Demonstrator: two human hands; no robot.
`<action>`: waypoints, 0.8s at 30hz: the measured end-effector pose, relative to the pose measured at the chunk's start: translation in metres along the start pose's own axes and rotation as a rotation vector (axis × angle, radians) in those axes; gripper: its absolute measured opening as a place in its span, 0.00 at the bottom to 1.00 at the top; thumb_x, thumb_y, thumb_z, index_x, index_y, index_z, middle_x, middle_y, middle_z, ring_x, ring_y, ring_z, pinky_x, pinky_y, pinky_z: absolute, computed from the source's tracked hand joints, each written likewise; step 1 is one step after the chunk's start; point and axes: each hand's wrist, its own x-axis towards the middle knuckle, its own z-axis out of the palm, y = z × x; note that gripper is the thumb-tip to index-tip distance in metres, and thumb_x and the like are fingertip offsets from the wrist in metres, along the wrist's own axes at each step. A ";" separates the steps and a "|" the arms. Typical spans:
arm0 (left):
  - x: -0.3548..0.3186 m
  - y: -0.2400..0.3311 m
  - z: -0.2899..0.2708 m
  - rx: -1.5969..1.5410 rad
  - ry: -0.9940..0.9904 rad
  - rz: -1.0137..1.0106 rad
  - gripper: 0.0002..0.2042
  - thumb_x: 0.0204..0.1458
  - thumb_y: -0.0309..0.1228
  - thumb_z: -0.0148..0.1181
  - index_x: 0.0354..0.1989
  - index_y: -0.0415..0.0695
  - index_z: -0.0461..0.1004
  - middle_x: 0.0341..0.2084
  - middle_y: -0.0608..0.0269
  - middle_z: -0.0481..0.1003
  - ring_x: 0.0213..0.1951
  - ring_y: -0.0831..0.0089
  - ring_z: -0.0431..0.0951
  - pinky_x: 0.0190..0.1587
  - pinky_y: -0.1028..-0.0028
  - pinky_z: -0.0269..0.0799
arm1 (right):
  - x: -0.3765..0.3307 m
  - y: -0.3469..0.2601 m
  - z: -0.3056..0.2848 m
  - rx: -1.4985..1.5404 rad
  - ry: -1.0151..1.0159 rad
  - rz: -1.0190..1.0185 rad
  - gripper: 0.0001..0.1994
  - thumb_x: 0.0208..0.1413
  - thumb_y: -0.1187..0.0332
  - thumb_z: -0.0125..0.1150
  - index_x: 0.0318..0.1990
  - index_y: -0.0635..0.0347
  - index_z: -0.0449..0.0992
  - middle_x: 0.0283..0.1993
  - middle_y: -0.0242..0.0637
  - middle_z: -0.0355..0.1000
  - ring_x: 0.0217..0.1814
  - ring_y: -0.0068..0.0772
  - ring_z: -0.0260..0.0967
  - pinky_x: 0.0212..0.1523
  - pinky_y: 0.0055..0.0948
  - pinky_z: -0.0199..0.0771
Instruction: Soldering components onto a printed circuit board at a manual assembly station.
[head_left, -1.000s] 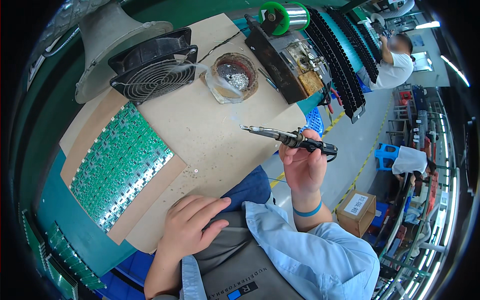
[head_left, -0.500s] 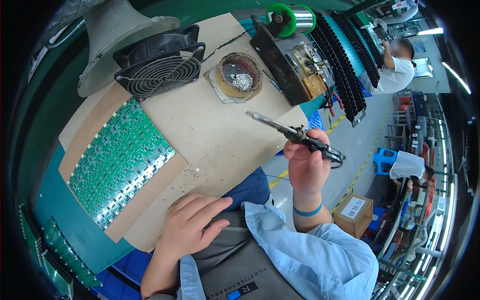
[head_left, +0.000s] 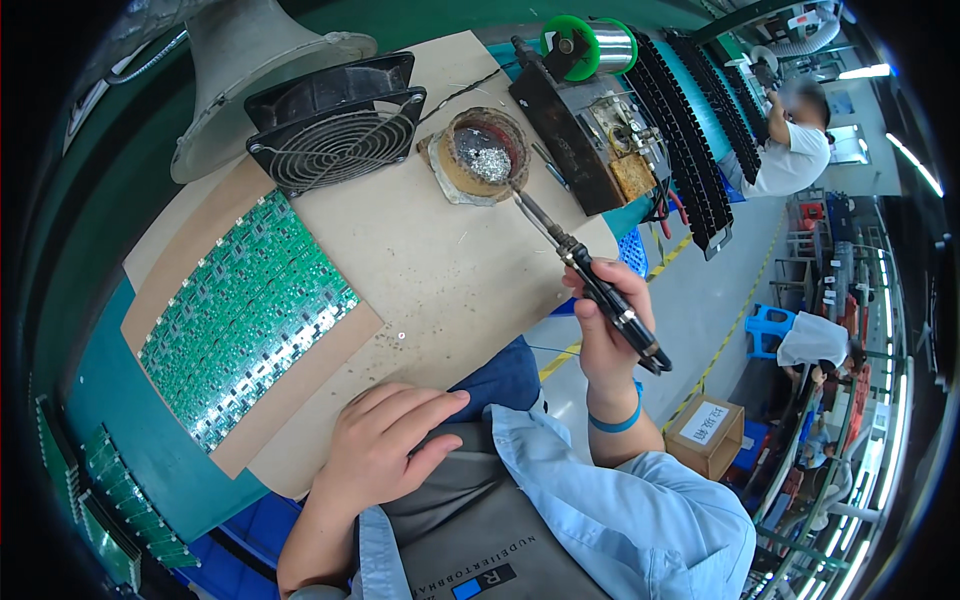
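Observation:
My right hand [head_left: 612, 325] grips a black soldering iron [head_left: 590, 272] by its handle, out over the right edge of the bench. Its metal tip points up and left, at the near right rim of a round, crusty pot [head_left: 452, 168]; whether the tip touches the rim I cannot tell. Silvery solder bits lie inside the pot. Nothing is in my left hand [head_left: 385, 440], which rests by the bench's near edge with its fingers stretched out. Left of it, a panel of green circuit boards [head_left: 250, 310] lies on brown board.
A black fan [head_left: 340, 135] with a wire guard stands behind the panel, before a grey funnel-shaped duct [head_left: 215, 90]. A green solder spool [head_left: 570, 48] sits by a dark metal box [head_left: 565, 130]. Black slotted racks [head_left: 680, 130] stand farther right. Other people work beyond.
The iron has swung so its tip sits lower and farther right, beside the pot's rim, with the handle end dropping. My left hand has stayed nearly still. The view has shifted slightly.

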 end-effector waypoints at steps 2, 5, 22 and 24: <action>-0.001 0.000 0.000 -0.002 0.001 -0.003 0.21 0.42 0.30 0.76 0.48 0.43 0.84 0.39 0.59 0.83 0.37 0.59 0.82 0.39 0.66 0.79 | -0.004 -0.010 -0.003 0.036 0.020 0.041 0.21 0.64 0.68 0.70 0.59 0.67 0.70 0.50 0.48 0.77 0.49 0.36 0.79 0.52 0.32 0.78; 0.000 0.000 0.000 0.003 0.007 0.002 0.21 0.42 0.30 0.76 0.48 0.43 0.84 0.40 0.59 0.83 0.36 0.59 0.82 0.39 0.66 0.79 | -0.006 -0.020 -0.007 0.108 0.059 0.126 0.25 0.63 0.61 0.72 0.60 0.67 0.69 0.47 0.48 0.79 0.45 0.36 0.80 0.49 0.29 0.78; -0.003 0.002 0.003 0.055 0.005 0.021 0.22 0.42 0.32 0.76 0.49 0.44 0.84 0.40 0.61 0.84 0.36 0.61 0.82 0.40 0.66 0.78 | -0.005 -0.011 -0.016 0.956 0.013 0.295 0.28 0.66 0.52 0.66 0.62 0.67 0.69 0.41 0.49 0.81 0.34 0.36 0.76 0.38 0.32 0.73; -0.003 0.002 0.002 0.054 0.005 0.024 0.22 0.42 0.32 0.76 0.49 0.44 0.84 0.40 0.61 0.84 0.36 0.61 0.82 0.40 0.66 0.78 | -0.005 -0.013 -0.016 0.954 0.024 0.274 0.28 0.67 0.53 0.65 0.63 0.67 0.68 0.41 0.48 0.81 0.34 0.36 0.76 0.39 0.33 0.72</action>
